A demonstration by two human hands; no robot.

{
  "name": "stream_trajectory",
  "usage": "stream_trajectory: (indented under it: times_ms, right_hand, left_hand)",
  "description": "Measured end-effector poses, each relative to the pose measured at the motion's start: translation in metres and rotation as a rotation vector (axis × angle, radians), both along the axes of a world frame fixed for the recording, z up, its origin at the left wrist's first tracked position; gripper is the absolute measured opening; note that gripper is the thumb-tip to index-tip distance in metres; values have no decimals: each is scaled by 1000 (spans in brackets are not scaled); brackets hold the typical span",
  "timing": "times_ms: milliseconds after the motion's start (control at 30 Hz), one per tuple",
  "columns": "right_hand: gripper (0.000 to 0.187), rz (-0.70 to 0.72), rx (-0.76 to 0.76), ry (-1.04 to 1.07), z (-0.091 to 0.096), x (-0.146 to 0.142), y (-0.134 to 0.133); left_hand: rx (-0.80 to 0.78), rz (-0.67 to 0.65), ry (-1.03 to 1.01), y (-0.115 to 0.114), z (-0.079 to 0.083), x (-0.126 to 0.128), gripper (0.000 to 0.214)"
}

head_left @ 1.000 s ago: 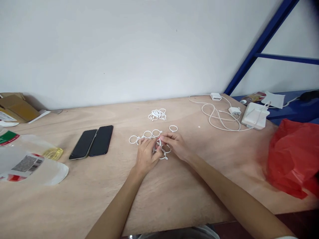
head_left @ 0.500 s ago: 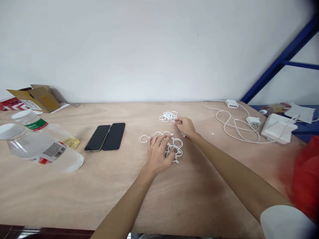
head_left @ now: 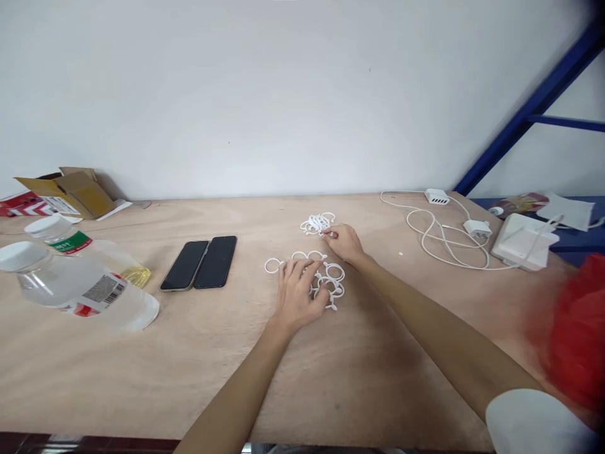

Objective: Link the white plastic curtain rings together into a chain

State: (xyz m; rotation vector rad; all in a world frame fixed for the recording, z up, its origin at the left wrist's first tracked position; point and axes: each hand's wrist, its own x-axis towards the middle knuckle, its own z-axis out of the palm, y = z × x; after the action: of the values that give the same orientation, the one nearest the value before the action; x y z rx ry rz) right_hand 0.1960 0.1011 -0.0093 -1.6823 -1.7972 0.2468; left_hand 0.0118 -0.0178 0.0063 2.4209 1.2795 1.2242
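Note:
My left hand (head_left: pixel 300 293) lies palm down with spread fingers over a near group of white plastic rings (head_left: pixel 336 272), each with a small tab. The rings show around its fingertips and thumb, and some are partly covered. Farther back sits a tighter heap of similar white rings (head_left: pixel 316 223), overlapping one another. At the heap's right front edge, my right hand (head_left: pixel 344 242) has thumb and forefinger in a pinch on a white ring, mostly hidden by the fingers.
Two dark phones (head_left: pixel 215 261) lie side by side at left. Beyond them are two clear bottles (head_left: pixel 106 291) and an opened cardboard box (head_left: pixel 85 194). A white cable (head_left: pixel 425 246), a charger hub (head_left: pixel 437 197) and a white adapter (head_left: pixel 524 243) are at right, near red material (head_left: pixel 576 334).
My right hand has shifted slightly left, its fingertips closer in to the far heap. My left hand stays spread over the near rings. The view has moved a little.

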Motion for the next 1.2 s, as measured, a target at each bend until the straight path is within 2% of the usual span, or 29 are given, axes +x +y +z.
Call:
stream_trajectory:
  times_ms: [200,333,500,600,667,800,933,1067,1200]
  right_hand:
    - [27,-99,92,461,13,3,0]
    - [27,-144,100,770,29,3,-22]
    - [23,108,-143,1128,45,-16,-87]
    - [21,223,-307,1232,46,-28,-118]
    - [20,268,-366,1270,42,-31,-127]
    - [20,276,-350,1267,31,-27,-126]
    - [27,251,-276,1236,30,-24,-124]
    - [23,284,-186,1051,36,-26,-127]
    - [28,215,-117,920,38,-28,-126]
  left_hand:
    - [-4,3,1,0,1,0,39]
    - [-15,23,-13,0,1,1,39]
    - [-36,97,-44,1,-1,1,62]
    - [-25,39,-63,3,-3,1,64]
    - [-14,-50,-93,3,-3,0,54]
    - [-20,-173,-127,3,-2,-1,39]
    - [-41,-192,-98,2,0,-1,36]
    - [-46,-206,-91,0,-1,-1,37]
    - [-61,-229,-89,-1,-1,-1,35]
